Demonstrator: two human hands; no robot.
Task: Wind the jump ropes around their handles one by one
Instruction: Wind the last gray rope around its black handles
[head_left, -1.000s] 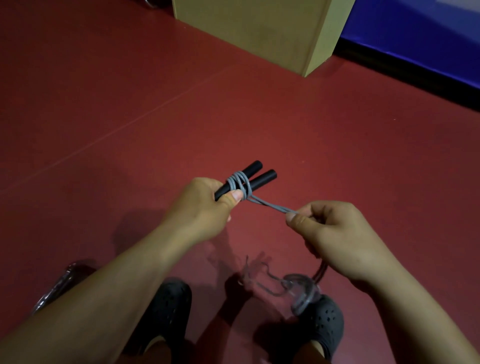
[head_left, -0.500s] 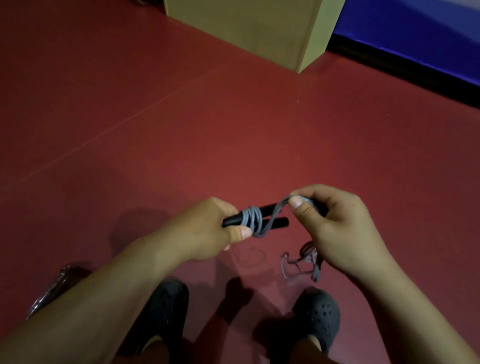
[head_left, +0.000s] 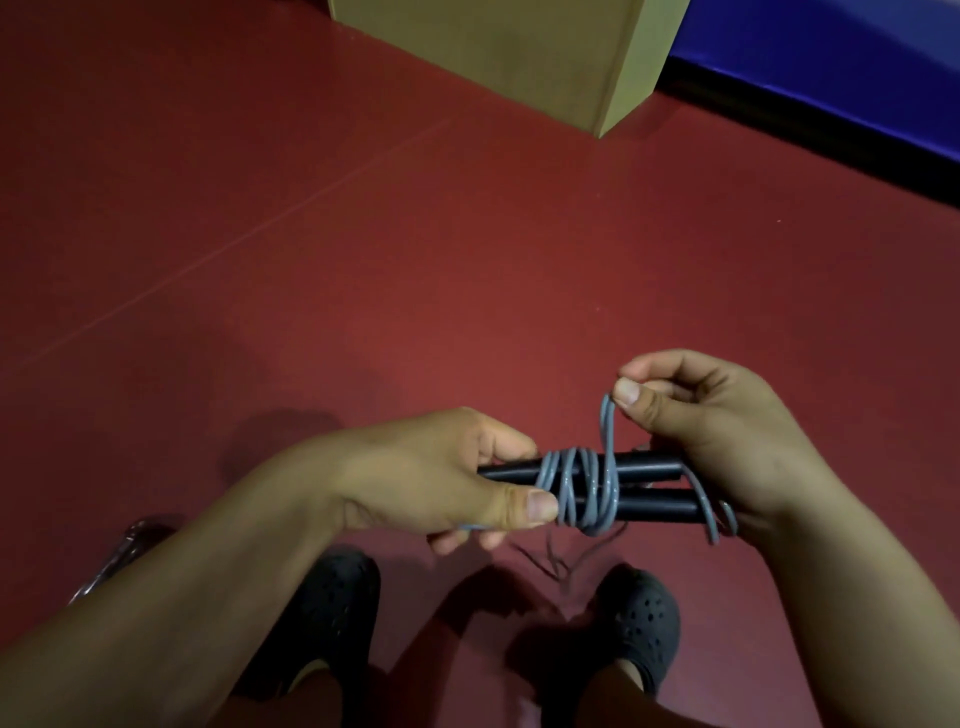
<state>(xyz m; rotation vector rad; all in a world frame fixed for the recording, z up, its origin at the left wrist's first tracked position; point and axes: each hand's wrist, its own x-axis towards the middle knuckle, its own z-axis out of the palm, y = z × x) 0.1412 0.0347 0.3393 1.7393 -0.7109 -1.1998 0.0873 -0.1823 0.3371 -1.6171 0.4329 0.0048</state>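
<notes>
Over red floor (head_left: 363, 260) | L hand (head_left: 431, 478) grips smooth blk handles (head_left: 649, 506) | R hand (head_left: 711, 431) pinches glossy gray rope (head_left: 576, 486) – coiled

two handles (head_left: 644, 486), one grey rope (head_left: 576, 488), two black shoes (head_left: 636, 623), one box (head_left: 519, 47)

The right hand (head_left: 711, 441) now lifts the grey plastic rope (head_left: 608, 431) above the two black cylindrical handles (head_left: 644, 486) (more coils wrapped than before).
</notes>
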